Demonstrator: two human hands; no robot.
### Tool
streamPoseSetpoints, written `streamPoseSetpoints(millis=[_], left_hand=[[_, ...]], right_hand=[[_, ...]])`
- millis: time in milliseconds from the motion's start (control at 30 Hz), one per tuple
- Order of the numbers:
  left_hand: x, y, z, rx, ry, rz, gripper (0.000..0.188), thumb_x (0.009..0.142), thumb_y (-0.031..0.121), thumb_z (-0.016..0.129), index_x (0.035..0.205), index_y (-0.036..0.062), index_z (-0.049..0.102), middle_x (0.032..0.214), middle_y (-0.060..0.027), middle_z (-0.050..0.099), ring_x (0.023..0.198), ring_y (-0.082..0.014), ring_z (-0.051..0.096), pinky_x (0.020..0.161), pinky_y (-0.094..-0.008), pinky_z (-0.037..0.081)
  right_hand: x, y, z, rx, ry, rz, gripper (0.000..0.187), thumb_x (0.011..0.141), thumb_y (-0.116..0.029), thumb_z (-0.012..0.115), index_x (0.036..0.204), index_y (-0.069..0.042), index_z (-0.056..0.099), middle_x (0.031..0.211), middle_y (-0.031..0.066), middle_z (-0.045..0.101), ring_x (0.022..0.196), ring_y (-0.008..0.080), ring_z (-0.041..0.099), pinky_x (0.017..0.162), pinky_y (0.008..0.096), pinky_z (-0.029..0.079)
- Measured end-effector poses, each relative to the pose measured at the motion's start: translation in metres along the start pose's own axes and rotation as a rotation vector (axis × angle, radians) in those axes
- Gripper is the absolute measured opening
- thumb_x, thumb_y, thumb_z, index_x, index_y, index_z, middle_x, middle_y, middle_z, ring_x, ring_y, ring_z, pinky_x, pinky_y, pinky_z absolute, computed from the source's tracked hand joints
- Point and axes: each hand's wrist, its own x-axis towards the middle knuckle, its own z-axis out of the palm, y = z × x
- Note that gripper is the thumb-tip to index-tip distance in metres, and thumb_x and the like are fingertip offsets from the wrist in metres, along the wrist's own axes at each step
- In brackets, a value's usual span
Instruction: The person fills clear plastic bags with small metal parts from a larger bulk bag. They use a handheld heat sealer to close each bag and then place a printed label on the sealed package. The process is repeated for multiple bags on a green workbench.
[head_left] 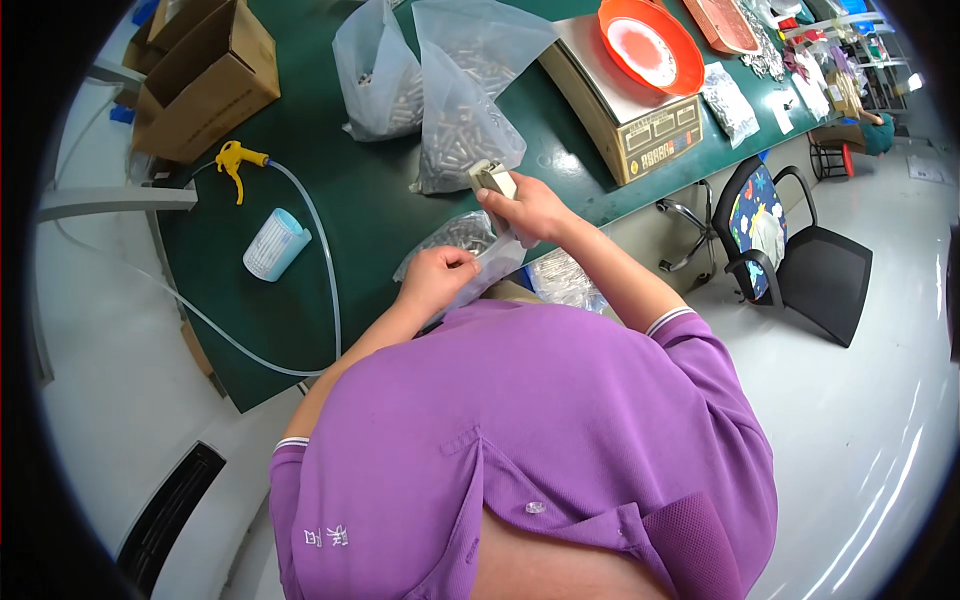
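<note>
My right hand (532,208) is closed around a beige hand tool (494,182) shaped like a stapler; its exact kind is unclear. My left hand (437,274) pinches the edge of a clear plastic bag (490,268) between thumb and fingers. Part of that bag lies on the green table and holds small metal pieces; the rest is stretched toward my right hand. Just beyond the tool stands an open plastic bag (465,140) full of small metal cylinders. Two similar bags, a left one (385,95) and a far one (480,50), touch it.
On the green table (225,340) lie a yellow air gun (238,160) with a clear hose and a light-blue roll (277,245). A cardboard box (205,85) sits far left. Rightward is a weighing scale (655,140) bearing an orange pan (690,60). An office chair (800,250) stands right.
</note>
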Motion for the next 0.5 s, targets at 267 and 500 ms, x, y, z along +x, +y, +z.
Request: streamPoseSetpoints(millis=[267, 500], left_hand=[[0.000, -0.005, 0.000, -0.009, 0.005, 0.012, 0.025, 0.078, 0.024, 0.068, 0.091, 0.0019, 0.070, 0.081, -0.0086, 0.070, 0.074, -0.0166, 0.066, 0.068, -0.0293, 0.050], [0.001, -0.006, 0.001, -0.030, -0.002, 0.000, 0.025, 0.077, 0.023, 0.069, 0.090, 0.0017, 0.070, 0.081, -0.0088, 0.070, 0.074, -0.0167, 0.066, 0.068, -0.0288, 0.050]], right_hand=[[0.006, 0.000, 0.006, 0.041, 0.022, -0.024, 0.056, 0.080, -0.051, 0.060, 0.106, -0.001, 0.060, 0.082, 0.0148, 0.066, 0.077, 0.0246, 0.065, 0.071, 0.0357, 0.050], [0.011, 0.011, 0.019, 0.047, 0.155, -0.109, 0.056, 0.079, -0.049, 0.061, 0.108, -0.001, 0.059, 0.085, 0.0161, 0.067, 0.082, 0.0299, 0.065, 0.077, 0.0382, 0.049]])
